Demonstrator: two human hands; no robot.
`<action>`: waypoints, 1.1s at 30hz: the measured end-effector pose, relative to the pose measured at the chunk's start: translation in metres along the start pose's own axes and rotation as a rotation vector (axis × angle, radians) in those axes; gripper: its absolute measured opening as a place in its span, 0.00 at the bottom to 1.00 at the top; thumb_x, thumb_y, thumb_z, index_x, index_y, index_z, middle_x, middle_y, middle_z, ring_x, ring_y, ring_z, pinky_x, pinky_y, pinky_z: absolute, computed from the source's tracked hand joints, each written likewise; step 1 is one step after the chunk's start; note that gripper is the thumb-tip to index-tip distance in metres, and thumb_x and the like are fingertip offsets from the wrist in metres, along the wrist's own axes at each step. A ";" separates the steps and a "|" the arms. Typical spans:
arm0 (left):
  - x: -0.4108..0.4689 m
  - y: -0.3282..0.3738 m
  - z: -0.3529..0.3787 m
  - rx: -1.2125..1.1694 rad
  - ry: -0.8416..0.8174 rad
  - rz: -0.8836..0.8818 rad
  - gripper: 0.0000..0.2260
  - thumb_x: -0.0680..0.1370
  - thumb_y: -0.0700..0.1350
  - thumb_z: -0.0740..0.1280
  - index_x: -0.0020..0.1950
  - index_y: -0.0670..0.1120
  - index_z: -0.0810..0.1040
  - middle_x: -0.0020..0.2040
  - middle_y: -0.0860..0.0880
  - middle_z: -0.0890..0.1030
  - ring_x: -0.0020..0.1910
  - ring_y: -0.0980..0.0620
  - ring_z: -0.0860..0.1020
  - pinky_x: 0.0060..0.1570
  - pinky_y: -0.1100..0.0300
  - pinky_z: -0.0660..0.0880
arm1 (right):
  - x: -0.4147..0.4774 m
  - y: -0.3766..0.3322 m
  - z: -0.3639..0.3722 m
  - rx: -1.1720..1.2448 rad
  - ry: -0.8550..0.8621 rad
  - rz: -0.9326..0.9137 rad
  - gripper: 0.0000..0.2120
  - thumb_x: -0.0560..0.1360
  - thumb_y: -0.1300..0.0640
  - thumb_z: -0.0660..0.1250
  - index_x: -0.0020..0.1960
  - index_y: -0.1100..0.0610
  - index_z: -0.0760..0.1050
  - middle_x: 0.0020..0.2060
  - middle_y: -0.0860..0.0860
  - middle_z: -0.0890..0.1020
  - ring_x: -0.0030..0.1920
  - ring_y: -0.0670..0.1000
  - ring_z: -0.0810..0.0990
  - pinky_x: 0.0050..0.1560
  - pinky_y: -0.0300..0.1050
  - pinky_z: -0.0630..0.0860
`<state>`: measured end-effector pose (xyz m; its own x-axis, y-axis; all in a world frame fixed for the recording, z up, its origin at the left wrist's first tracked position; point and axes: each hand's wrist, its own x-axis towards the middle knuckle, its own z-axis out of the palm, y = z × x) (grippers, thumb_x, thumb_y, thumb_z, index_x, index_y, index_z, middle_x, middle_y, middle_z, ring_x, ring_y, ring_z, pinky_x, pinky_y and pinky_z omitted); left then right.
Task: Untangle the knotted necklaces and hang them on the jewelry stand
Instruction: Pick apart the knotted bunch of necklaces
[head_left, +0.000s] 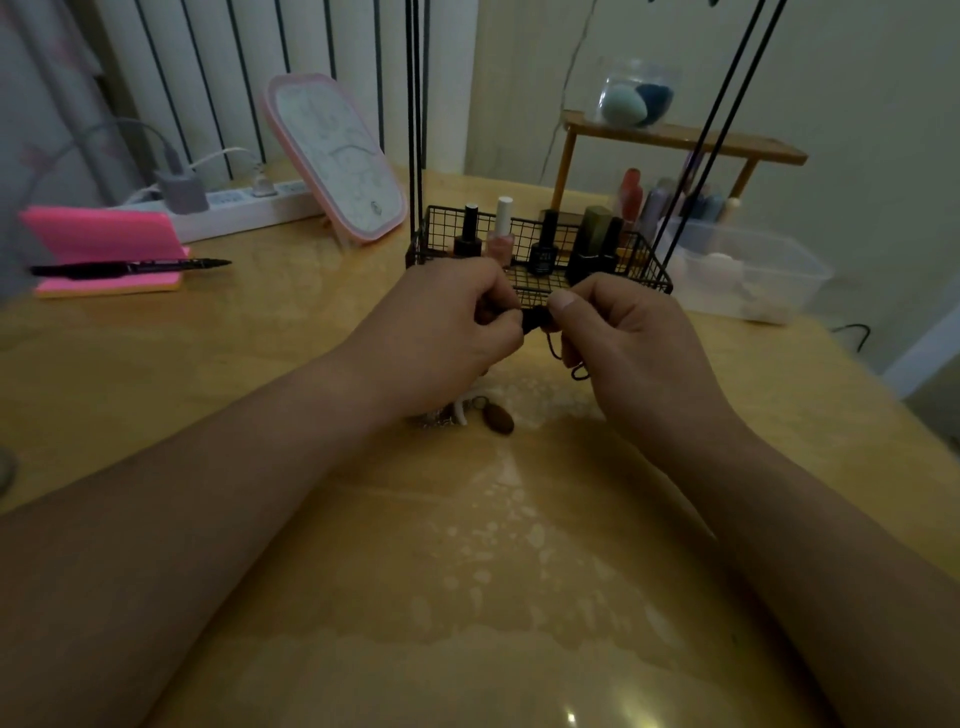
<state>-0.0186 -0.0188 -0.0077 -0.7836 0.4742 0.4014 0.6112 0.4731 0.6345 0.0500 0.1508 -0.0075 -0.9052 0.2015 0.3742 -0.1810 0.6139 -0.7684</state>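
Left hand: just in front of the basket, fingers curled, pinching the left end of the knot.
Right hand: in front of the basket's right half, thumb and curled fingers pinching the knot's right end.
Knot: dark lump of black cord, held between both hands, above the bench, before the basket's front wall; thin loop hanging below the right hand.
Cords: black, running out of the top of the view; one bunch at the basket's left corner, another slanting over its right side.
Pendant: brown oval, lying on the bench on the near side of the basket, below the left hand.
Basket: black wire, holding upright bottles.
Mirror: pink-framed, tilted, left of the basket.
Pen: far left of the basket, lying across a pink pad.
Box: clear plastic, just right of the basket.
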 end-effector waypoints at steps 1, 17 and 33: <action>0.001 0.000 0.000 0.019 0.008 0.004 0.02 0.81 0.48 0.69 0.51 0.51 0.81 0.42 0.56 0.81 0.39 0.60 0.80 0.35 0.70 0.72 | 0.000 0.000 0.000 -0.011 0.009 -0.010 0.14 0.84 0.49 0.64 0.44 0.52 0.80 0.34 0.49 0.81 0.34 0.41 0.76 0.33 0.34 0.70; -0.001 0.002 -0.005 -0.011 -0.172 0.105 0.03 0.85 0.45 0.63 0.54 0.51 0.75 0.41 0.51 0.80 0.36 0.53 0.78 0.31 0.64 0.72 | 0.005 -0.001 -0.004 0.311 -0.072 0.279 0.14 0.85 0.51 0.61 0.44 0.56 0.76 0.28 0.47 0.72 0.26 0.44 0.67 0.29 0.43 0.62; -0.001 0.002 0.003 0.055 0.071 0.078 0.03 0.80 0.44 0.69 0.52 0.47 0.77 0.44 0.61 0.75 0.47 0.59 0.77 0.35 0.76 0.66 | 0.001 -0.001 0.003 0.162 0.092 0.130 0.18 0.85 0.50 0.62 0.43 0.58 0.81 0.31 0.49 0.81 0.29 0.41 0.73 0.30 0.33 0.68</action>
<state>-0.0159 -0.0163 -0.0091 -0.7381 0.4580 0.4955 0.6744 0.4781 0.5627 0.0480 0.1483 -0.0080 -0.8873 0.3444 0.3069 -0.1316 0.4488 -0.8839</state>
